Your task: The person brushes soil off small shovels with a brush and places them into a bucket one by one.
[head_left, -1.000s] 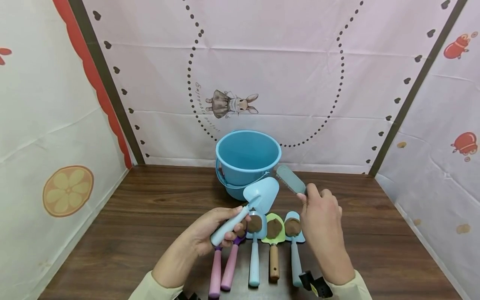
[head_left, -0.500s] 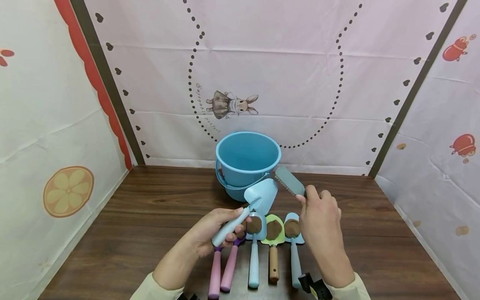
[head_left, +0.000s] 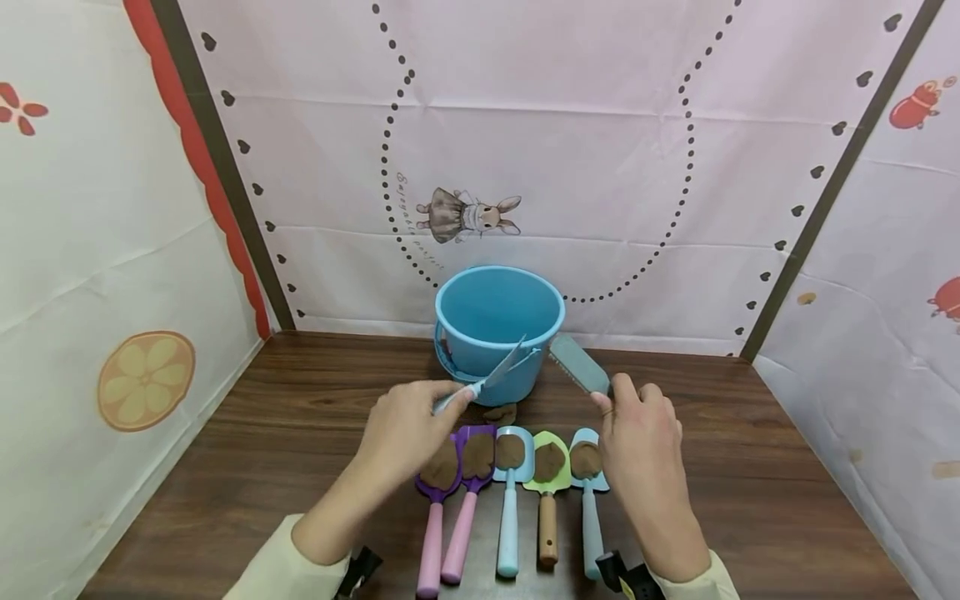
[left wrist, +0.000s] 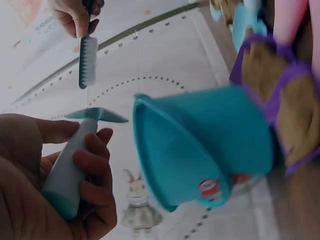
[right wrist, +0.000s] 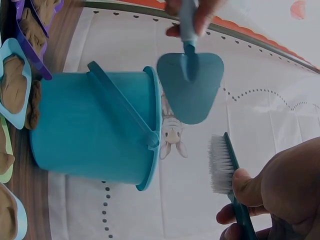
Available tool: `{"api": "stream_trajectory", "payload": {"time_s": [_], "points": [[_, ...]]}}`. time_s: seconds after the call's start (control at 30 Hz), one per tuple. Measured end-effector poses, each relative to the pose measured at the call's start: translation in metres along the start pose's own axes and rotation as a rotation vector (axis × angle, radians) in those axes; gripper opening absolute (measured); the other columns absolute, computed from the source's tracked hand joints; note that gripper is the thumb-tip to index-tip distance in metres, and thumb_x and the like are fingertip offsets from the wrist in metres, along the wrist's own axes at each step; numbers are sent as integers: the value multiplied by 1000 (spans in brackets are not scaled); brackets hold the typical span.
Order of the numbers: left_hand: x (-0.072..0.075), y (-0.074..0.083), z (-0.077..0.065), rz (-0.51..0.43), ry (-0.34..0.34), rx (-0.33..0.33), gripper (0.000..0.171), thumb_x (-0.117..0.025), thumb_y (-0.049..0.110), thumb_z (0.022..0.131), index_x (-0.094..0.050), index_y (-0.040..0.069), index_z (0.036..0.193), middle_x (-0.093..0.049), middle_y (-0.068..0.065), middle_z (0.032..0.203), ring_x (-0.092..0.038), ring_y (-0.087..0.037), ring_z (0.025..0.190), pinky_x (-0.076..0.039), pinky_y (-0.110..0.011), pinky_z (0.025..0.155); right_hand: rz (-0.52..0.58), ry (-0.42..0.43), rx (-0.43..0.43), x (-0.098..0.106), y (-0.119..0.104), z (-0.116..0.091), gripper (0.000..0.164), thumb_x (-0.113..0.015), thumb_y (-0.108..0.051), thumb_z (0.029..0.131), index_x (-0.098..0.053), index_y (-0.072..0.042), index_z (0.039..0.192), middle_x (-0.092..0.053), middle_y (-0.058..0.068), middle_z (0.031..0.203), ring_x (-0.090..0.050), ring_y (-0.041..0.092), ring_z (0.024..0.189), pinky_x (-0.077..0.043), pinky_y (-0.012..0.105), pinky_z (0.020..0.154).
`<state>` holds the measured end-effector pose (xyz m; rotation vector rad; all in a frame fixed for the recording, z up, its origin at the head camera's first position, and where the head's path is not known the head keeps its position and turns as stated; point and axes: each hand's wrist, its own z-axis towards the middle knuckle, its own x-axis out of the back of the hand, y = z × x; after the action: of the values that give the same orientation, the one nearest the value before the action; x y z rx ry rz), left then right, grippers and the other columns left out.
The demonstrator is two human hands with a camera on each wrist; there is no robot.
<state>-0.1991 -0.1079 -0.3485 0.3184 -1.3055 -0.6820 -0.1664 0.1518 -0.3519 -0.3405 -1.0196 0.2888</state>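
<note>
My left hand (head_left: 408, 421) grips the handle of a light blue toy shovel (right wrist: 192, 90). In the head view its blade stands nearly edge-on, overlapping the bucket's front side. My right hand (head_left: 641, 433) holds a brush (head_left: 579, 363) with a teal back; its white bristles (right wrist: 220, 162) show in the right wrist view. Brush and shovel are apart, with the brush to the right of the blue bucket (head_left: 517, 385). The bucket stands upright on the table by the back wall, its handle hanging down at the front.
Nearer me lie two purple shovels with pink handles (head_left: 431, 542), a light blue shovel (head_left: 508, 525), a green shovel (head_left: 548, 529) with a wooden handle and another blue shovel (head_left: 592, 537). Each bears a brown, sand-like mass. A brown lump (head_left: 501, 414) sits at the bucket's foot.
My left hand has moved up and turned over, swinging the shovel's blade from face-up to edge-on. The purple shovels' heads have come into view. My right hand and the brush have hardly moved.
</note>
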Motion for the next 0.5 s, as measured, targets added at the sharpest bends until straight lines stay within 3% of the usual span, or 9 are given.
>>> {"api": "stream_trajectory", "payload": {"time_s": [0.1,0.27,0.37,0.5], "points": [[7,4,12,148,96,-86,30,-64,39,100,-77,15,114,-55,2,65,-42,-13,47,-33,-28,41,2,-1,7,0,0,0,27,-60,-30,101,-57,-4,101,-44,12,79,-46,32,71,-36,44,64],[15,4,41,409,222,-203,28,-63,38,101,-73,15,88,-55,0,67,-50,-19,52,-39,-33,43,0,-6,16,0,0,-2,27,-61,-31,100,-58,-4,101,-45,12,78,-46,32,70,-38,44,63],[18,2,62,544,226,-255,36,-61,37,102,-64,14,75,-54,-3,65,-52,-22,52,-42,-35,43,-1,-5,20,1,0,-2,27,-62,-30,100,-58,-4,102,-45,12,78,-46,31,70,-38,45,63],[21,0,91,653,167,-300,38,-65,34,100,-60,12,69,-54,-5,64,-54,-23,55,-46,-37,45,-3,-11,22,1,-1,-2,27,-62,-31,99,-57,-4,100,-44,12,78,-46,31,70,-38,45,62]]}}
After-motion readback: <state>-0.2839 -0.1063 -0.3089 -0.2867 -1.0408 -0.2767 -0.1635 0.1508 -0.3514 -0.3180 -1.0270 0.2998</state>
